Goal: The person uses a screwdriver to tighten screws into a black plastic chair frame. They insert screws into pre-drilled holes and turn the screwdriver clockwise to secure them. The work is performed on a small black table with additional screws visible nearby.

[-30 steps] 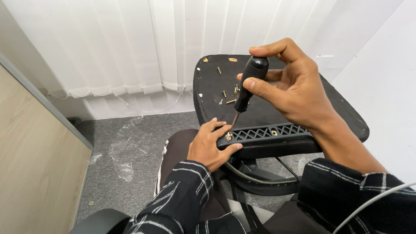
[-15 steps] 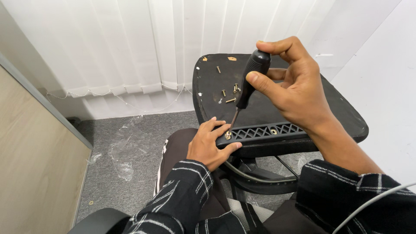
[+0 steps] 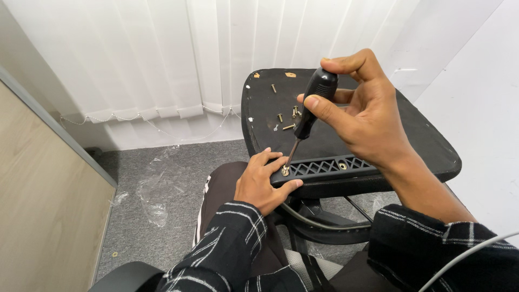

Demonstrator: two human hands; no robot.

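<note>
- The right hand point(image 3: 367, 116) is closed around the black handle of a screwdriver point(image 3: 311, 108), thumb pressed on the side of the grip and fingers curled over its top.
- The screwdriver's long axis slants down and toward the person's left: handle high in the right hand, thin shaft running to a tip well below and left of that hand.
- The tip sits on a brass-coloured screw point(image 3: 285, 171) at the left end of a black slotted bracket point(image 3: 330, 166), which lies along the near edge of an upturned chair seat point(image 3: 421, 146).
- The left hand point(image 3: 259, 184) grips that same end of the bracket, fingertips just beside the screw, thumb under the edge; it is by far the nearer hand to the screw.
- So the screw lies directly in front of the left hand's fingers, and down-left of the right hand along the tool's line.
- Beyond both hands, loose screws point(image 3: 289, 116) lie scattered on the seat's black underside, close behind the screwdriver handle.
- A second brass fitting point(image 3: 343, 166) shows further right along the bracket, under the right wrist.
</note>
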